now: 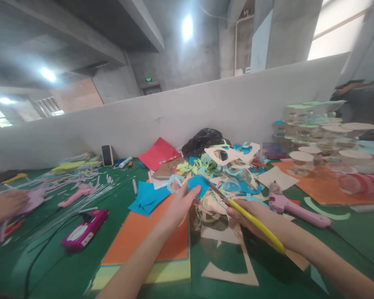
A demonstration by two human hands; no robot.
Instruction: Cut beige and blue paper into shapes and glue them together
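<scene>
Between the thumb and fingers of my left hand [180,203] is a piece of blue paper [197,185], held up over the heap of scraps. My right hand [247,214] grips a pair of scissors with yellow handles [258,228]. Their metal blades point up and left and reach the right edge of the blue paper; whether they are apart is too small to tell. Under my left forearm lies a stack of orange and yellow paper [146,236]. More blue sheets [148,197] rest at its far edge. Cream paper offcuts [247,261] lie below my right hand.
A pink glue gun [296,209] lies right of my right hand, its cord trailing off. Cups with paper discs [302,160] are stacked at the right. Also around are a magenta device [84,230], a phone [107,155], a black bag [205,139] and another person's hand [8,205].
</scene>
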